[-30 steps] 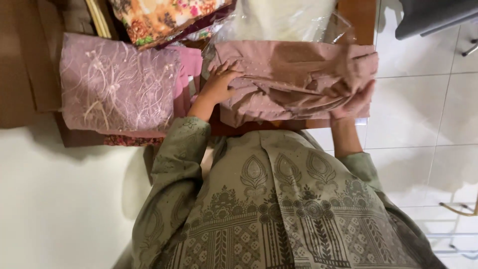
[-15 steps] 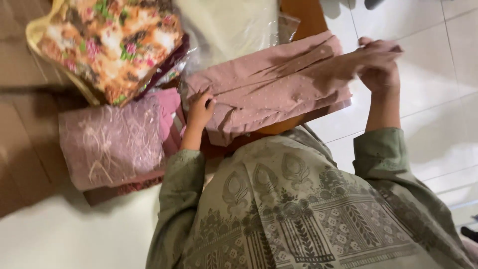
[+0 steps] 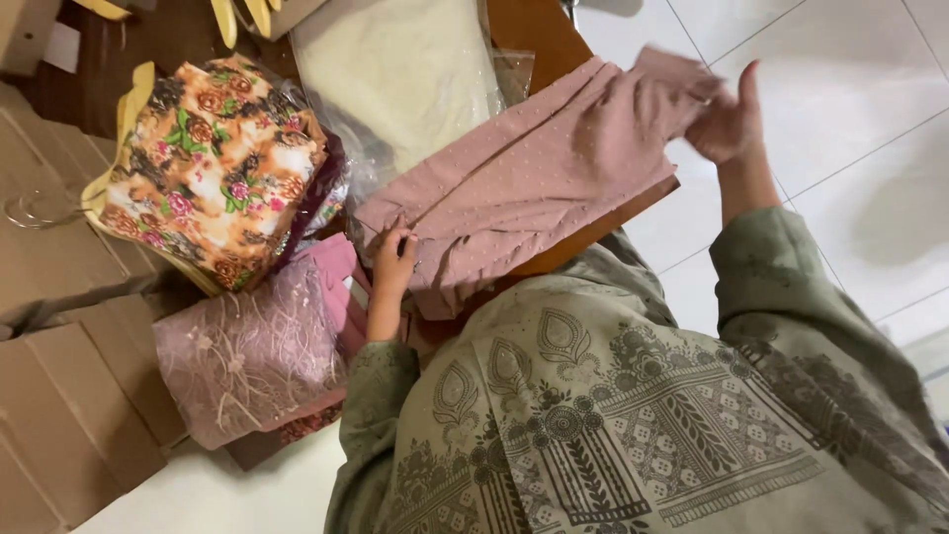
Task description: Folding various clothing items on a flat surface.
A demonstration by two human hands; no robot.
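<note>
A dusty pink dotted garment [image 3: 534, 178] lies folded across a brown board [image 3: 603, 222]. My left hand [image 3: 392, 259] pinches its near left corner. My right hand [image 3: 727, 124] grips the far right end of the same garment, lifting it slightly off the board. Both sleeves are olive green with a printed pattern, as is the clothing that fills the lower frame.
A pink embroidered lace fabric [image 3: 247, 351] lies left of my left hand. Behind it sits a floral orange bundle [image 3: 213, 163] and a cream fabric in a clear bag [image 3: 400, 69]. Flattened cardboard [image 3: 69, 396] is at far left. White tiled floor [image 3: 850, 109] is on the right.
The view has swung and tilted. The pink garment has been stretched out longer, with my right hand pulling its end out to the right and my left hand staying on its left corner.
</note>
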